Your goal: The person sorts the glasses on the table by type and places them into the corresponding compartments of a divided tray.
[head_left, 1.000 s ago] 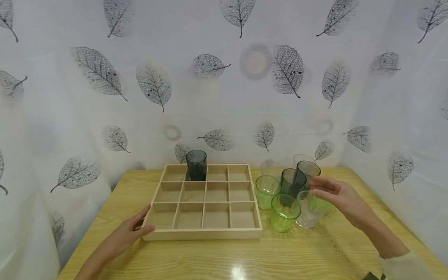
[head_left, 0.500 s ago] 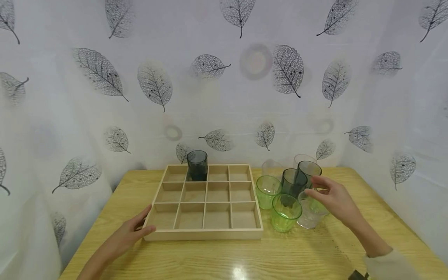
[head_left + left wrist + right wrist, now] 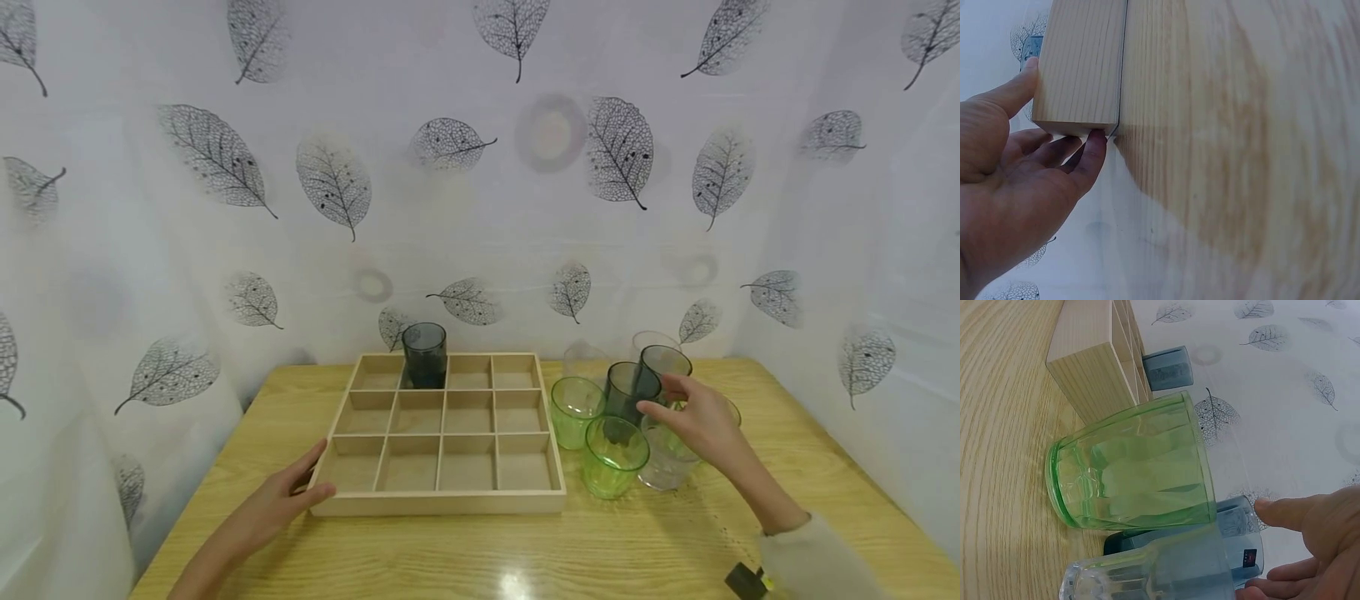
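Curtained-off nook, leaf-print curtain [image 3: 480, 221] on 3 sides, wood-grain table [image 3: 420, 554]

Tray [image 3: 437, 505] pale wood, fine straight grain. Dark glasses [image 3: 622, 407] smoky blue-grey, one with black label [image 3: 1249, 557], red mark. Green glasses [image 3: 611, 475] light see-through green. Clear glass [image 3: 660, 473] colourless. Counter [image 3: 420, 554] yellow-tan wood grain. Curtain [image 3: 465, 233] whitish, grey-black veined leaf print. Sleeve [image 3: 813, 558] cream.

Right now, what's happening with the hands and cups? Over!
Left hand holding wooden box by corner. Right hand open at dark cups. Clear cup, green cup in front.
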The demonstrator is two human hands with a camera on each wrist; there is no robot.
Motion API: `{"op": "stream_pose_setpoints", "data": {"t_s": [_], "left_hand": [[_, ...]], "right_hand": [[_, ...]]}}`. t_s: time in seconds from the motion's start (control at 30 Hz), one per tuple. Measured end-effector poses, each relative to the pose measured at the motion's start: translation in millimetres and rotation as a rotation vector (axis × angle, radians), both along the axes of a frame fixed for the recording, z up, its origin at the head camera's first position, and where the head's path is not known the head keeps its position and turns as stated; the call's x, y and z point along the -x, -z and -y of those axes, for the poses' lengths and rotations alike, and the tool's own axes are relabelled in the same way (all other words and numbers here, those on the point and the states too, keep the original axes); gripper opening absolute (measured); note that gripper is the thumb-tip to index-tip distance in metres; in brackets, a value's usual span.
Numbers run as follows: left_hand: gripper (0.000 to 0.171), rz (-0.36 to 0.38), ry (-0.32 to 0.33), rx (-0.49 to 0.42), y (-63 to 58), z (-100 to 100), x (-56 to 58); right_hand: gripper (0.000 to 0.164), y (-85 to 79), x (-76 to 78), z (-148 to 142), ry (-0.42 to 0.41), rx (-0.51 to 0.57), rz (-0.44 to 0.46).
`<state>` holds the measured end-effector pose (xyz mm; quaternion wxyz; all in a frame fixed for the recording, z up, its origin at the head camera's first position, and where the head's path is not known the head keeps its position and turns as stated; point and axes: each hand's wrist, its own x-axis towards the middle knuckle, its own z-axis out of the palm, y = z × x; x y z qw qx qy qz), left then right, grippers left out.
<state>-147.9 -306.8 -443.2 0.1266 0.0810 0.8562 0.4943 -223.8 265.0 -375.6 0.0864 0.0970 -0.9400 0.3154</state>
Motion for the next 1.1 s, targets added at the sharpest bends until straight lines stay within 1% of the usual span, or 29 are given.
{"op": "stream_pose_setpoints", "data": {"t_s": [0.27,0.53,0.8,1.0,1.1], "left_hand": [[0.078,-0.001,-0.004,0.027,-0.6,0,1.0],[0.078,-0.001,-0.005,0.013,0.2,0,0.7],[0.078,0.006,0.004,0.009,-0.1,-1,0.4],[0.079,0.018,-0.003,0.002,0.4,-1,0.2],[0.079,0.014,-0.002,0.002,0.5,-1,-0.2]], "right_hand": [[0.080,3.3,8.6,3,0.019,-0.015,0.031],[0.086,4.7,14.5,9,0.039,-0.034,0.039],[0.090,6.9,19.4,14,0.072,-0.067,0.017],[0.088,8.3,23.3,20,0.110,-0.053,0.007],[0.089,8.1,24.7,23,0.130,-0.065,0.007]]}}
